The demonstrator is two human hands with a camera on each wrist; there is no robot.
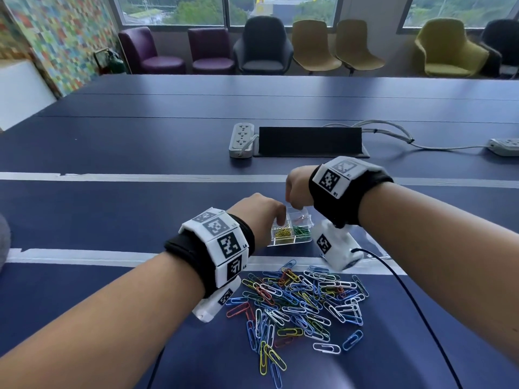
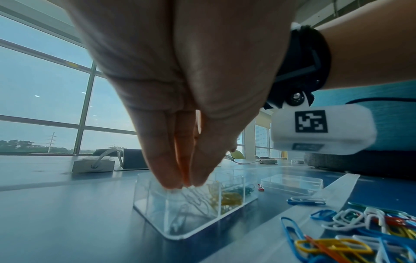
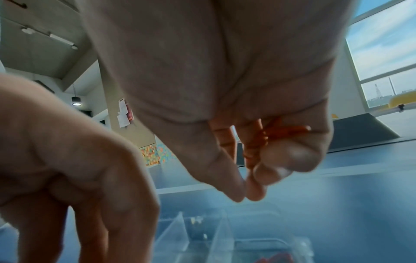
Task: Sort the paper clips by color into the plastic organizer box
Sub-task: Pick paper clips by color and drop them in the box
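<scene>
A clear plastic organizer box (image 1: 289, 242) sits on the blue table beyond a mixed pile of paper clips (image 1: 297, 301). Yellow clips (image 1: 282, 233) and green clips (image 1: 302, 233) fill its two near compartments, and a red clip (image 1: 299, 219) lies in a far one. My left hand (image 1: 279, 220) reaches into the box. Its bunched fingertips (image 2: 173, 183) pinch white clips (image 2: 191, 201) that stand in the left compartment. My right hand (image 1: 295, 203) hovers over the far compartments, and its curled fingers hold red clips (image 3: 272, 134).
The box's clear lid (image 2: 292, 183) lies just right of the box. A power strip (image 1: 241, 140), a black cable hatch (image 1: 309, 141) and a second strip (image 1: 505, 147) lie farther back. A black cable (image 1: 407, 293) runs along the table right of the pile.
</scene>
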